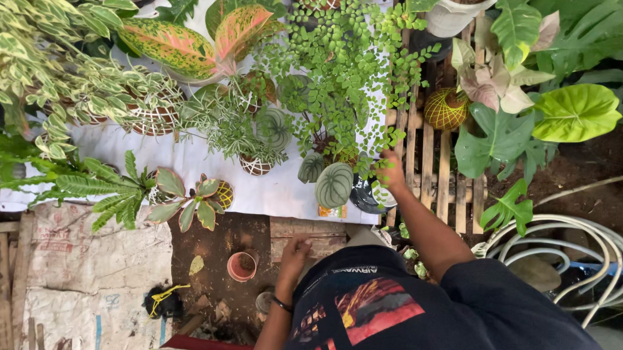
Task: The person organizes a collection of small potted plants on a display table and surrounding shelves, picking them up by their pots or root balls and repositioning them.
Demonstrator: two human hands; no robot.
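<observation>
Beside the dark pot (366,195), the right hand (390,172) grips a leafy stem (368,139); the left hand (295,254) rests empty below, fingers loosely curled.

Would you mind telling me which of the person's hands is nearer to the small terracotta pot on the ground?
Left. The left hand rests just right of the terracotta pot, not touching it. The right hand is up at the dark plate on the slatted table, well away.

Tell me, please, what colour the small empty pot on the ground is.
The small pot is terracotta orange-pink, seen clearly in the head view.
</observation>
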